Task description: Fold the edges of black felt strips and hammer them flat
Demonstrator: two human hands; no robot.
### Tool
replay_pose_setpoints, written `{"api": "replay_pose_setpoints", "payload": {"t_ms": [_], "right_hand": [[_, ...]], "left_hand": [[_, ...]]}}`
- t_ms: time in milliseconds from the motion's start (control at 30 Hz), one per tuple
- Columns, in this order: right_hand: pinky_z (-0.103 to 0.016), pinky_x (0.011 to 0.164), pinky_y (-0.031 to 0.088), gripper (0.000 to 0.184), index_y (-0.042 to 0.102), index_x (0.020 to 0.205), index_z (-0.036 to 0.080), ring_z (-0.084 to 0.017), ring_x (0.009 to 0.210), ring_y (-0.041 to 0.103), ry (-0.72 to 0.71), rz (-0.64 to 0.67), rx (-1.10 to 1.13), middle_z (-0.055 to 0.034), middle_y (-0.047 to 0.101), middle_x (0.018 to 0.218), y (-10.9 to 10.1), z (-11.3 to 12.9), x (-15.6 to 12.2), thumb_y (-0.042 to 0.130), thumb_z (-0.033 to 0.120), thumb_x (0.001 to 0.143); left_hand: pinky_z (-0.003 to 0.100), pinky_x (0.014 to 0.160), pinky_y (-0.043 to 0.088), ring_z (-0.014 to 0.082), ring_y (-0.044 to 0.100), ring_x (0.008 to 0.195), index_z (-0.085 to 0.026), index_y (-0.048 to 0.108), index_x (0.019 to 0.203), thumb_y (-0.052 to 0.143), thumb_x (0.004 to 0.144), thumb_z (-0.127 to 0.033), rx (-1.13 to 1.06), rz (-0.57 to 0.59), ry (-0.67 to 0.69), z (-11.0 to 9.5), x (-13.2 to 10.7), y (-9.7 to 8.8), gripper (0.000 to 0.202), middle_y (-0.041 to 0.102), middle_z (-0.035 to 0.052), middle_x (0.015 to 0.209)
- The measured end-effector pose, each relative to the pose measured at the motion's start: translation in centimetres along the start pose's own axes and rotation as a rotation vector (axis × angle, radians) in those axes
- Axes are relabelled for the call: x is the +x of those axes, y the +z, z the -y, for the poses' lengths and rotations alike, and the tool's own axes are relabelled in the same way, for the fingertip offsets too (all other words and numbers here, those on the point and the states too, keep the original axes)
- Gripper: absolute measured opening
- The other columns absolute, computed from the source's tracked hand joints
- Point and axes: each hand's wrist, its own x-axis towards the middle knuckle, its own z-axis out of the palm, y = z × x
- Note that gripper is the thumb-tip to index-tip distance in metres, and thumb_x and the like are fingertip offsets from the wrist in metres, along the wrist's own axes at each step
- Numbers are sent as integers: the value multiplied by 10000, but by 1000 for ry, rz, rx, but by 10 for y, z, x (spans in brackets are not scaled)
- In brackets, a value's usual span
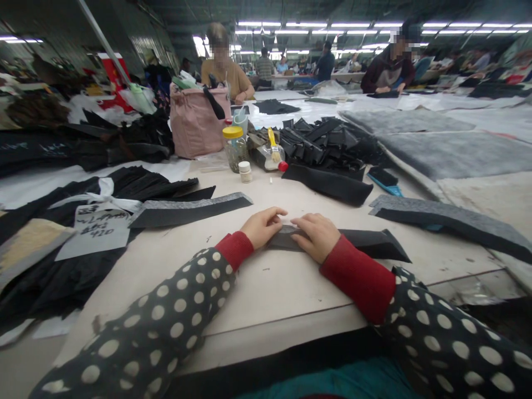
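Note:
A dark fabric strip lies crosswise on the table in front of me, its left part greyer than its right. At the strip's left end, my left hand has its fingers curled, with thumb and forefinger close together on the edge. My right hand rests over the middle of the strip, thumb and fingers apart on the cloth. What lies under the right palm is hidden. Two-tone grey and black strips lie to either side, one on the left and one on the right.
Beyond my hands are a black fabric piece, a white bottle, a yellow-lidded jar, a yellow-handled brush and a heap of black pieces. A pink bag stands behind. Tied black fabric carries a tag. Co-workers stand farther back.

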Motion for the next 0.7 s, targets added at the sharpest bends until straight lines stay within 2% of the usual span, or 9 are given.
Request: {"api": "replay_pose_setpoints", "payload": {"t_ms": [233,433,533,700], "right_hand": [[-323,786,351,268,595,1011,180,-195,876,466,-2,48,50,-84,566,957,2,-1,3,484,278,788],[-315,797,351,267,598,1008,178,-186,873,462,-3,36,60,-76,565,950,3,0,2,487,264,782],[-313,801,350,268,593,1016,178,-182,884,461,0,50,66,-79,560,958,3,1,2,490,266,784],[-314,799,352,266,590,1017,182,-183,880,464,-18,87,80,-78,556,960,2,7,5,492,267,785]], "left_hand": [[249,774,402,133,511,817,-158,618,915,496,788,-216,309,161,268,13,4,-20,185,553,39,837],[266,797,380,150,495,834,-174,621,969,399,852,-275,495,205,435,14,3,-25,270,566,70,884],[275,813,377,153,494,849,-189,619,985,412,845,-289,477,220,429,18,2,-28,270,566,71,906],[262,880,370,138,506,931,-185,628,954,491,787,-244,224,303,300,22,3,-38,224,568,59,968]]}}
